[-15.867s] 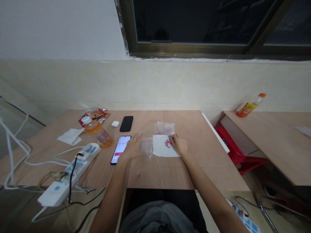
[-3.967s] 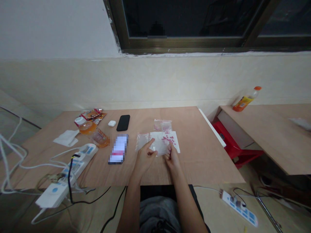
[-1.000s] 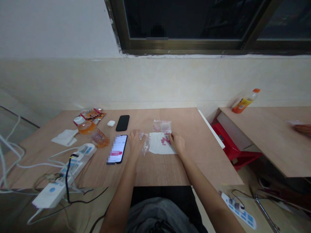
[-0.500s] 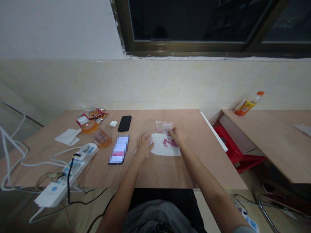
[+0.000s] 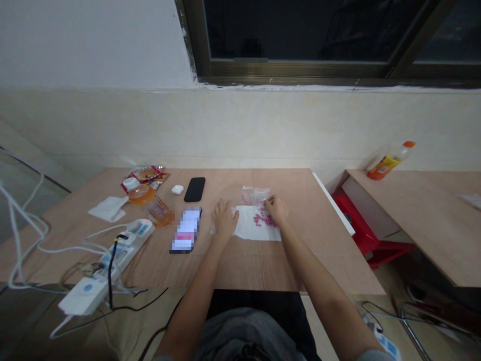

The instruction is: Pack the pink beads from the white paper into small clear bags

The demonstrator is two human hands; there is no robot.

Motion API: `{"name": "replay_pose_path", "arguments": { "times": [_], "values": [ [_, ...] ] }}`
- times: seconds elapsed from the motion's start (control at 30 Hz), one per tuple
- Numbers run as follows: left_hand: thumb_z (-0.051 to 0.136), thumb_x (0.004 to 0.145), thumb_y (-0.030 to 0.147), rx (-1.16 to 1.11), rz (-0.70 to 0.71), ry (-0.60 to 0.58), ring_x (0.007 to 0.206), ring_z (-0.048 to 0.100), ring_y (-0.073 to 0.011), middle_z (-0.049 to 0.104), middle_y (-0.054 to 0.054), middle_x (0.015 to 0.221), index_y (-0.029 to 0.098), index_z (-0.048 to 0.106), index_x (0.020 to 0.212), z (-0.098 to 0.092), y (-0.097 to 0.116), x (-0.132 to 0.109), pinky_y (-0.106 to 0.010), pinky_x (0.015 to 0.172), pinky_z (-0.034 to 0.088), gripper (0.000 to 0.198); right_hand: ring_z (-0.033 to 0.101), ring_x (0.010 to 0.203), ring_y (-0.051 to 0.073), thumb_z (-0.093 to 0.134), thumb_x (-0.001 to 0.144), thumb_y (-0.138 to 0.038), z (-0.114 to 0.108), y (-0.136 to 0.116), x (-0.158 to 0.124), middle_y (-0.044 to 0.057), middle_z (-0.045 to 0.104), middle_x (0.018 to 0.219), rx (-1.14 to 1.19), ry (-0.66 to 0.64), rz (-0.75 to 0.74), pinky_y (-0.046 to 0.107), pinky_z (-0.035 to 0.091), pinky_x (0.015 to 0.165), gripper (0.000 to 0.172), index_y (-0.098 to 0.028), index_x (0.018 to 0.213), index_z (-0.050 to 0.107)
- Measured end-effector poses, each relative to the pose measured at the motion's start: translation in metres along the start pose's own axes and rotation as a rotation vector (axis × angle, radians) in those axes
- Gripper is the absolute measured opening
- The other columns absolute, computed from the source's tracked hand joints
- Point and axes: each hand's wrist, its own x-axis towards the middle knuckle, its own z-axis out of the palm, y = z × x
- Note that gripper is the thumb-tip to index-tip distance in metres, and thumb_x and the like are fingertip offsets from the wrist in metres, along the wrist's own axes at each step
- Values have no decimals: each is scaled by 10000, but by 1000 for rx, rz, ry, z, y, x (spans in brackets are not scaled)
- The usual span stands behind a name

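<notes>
A white paper sheet [image 5: 250, 230] lies on the wooden table [image 5: 240, 260] with a small heap of pink beads [image 5: 261, 219] on it. My left hand [image 5: 224, 218] rests at the sheet's left edge, fingers curled over a small clear plastic bag [image 5: 214, 229]. My right hand [image 5: 277, 208] sits at the sheet's far right corner, fingertips pinched together just beside the beads; what they pinch is too small to see. Behind the sheet lie clear packets with pink contents [image 5: 254, 194].
A lit phone [image 5: 186, 229], a black phone [image 5: 195, 189] and a white earbud case [image 5: 177, 189] lie left of the sheet. Further left are an orange drink bottle [image 5: 145, 196], snack wrappers [image 5: 148, 174], a tissue [image 5: 108, 208], and a power strip [image 5: 112, 260] with cables. A second table [image 5: 421, 220] stands right.
My left hand has shifted slightly forward onto the clear bag at the sheet's edge. My right hand stays pinched by the beads, hardly moved.
</notes>
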Motion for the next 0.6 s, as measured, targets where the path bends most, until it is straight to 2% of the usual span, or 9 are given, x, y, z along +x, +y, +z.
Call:
{"name": "replay_pose_path", "arguments": {
  "times": [0.13,0.23,0.43,0.5,0.6],
  "values": [
    [323,932,485,78,-55,-98,1425,209,-337,269,-189,1532,172,353,1443,14,5,-2,-532,1123,183,600,602,728,201,517,843,-355,0,0,1,59,655,791,150,60,-26,283,403,650,188,-206,886,623],
    [260,941,506,95,-75,-125,1448,147,-323,228,-187,1546,175,317,1462,20,4,-1,-535,1145,106,620,557,648,173,510,824,-369,-3,-1,2,35,621,726,352,86,-92,265,386,606,189,-198,813,587],
    [289,917,570,39,-106,-186,1450,101,-353,178,-208,1552,164,278,1477,12,5,5,-567,1142,59,691,555,732,164,546,783,-440,-18,-9,-8,20,608,791,847,166,-291,266,414,669,236,-205,783,527],
    [332,907,575,5,-94,-150,1450,75,-367,152,-201,1559,170,270,1480,3,9,5,-586,1135,32,704,578,784,172,566,773,-464,-26,-12,-19,29,630,834,1005,144,-295,271,427,691,259,-212,782,505],
    [419,884,571,-110,-79,-9,1453,32,-369,118,-143,1579,231,260,1482,-16,18,2,-611,1126,26,707,593,770,175,592,765,-478,-38,-13,-43,37,660,841,1153,81,-261,268,429,668,281,-222,776,478]
  ]
}}
